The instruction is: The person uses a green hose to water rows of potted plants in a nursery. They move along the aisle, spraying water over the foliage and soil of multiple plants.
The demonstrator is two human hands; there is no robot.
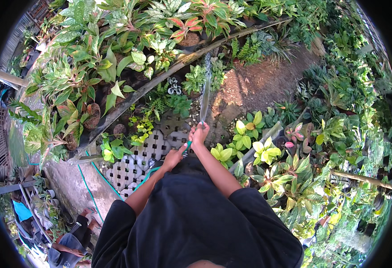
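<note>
My right hand (200, 134) is wrapped around the end of a green garden hose (189, 144), with its thumb and fingers at the opening. A stream of water (205, 97) shoots forward from there and breaks up over low leafy plants (196, 79) below a wooden rail. Closer to my body, my left hand (173, 157) grips the same hose a little further back. Behind that hand the hose curves down beside my left forearm toward the ground.
Perforated paving blocks (149, 147) lie under my hands. A long wooden rail (169, 72) edges the potted aglaonemas (95, 60) on the left. Yellow-green plants (244, 132) crowd the right, and bare soil (266, 80) stretches ahead. Another person (70, 246) is at the lower left.
</note>
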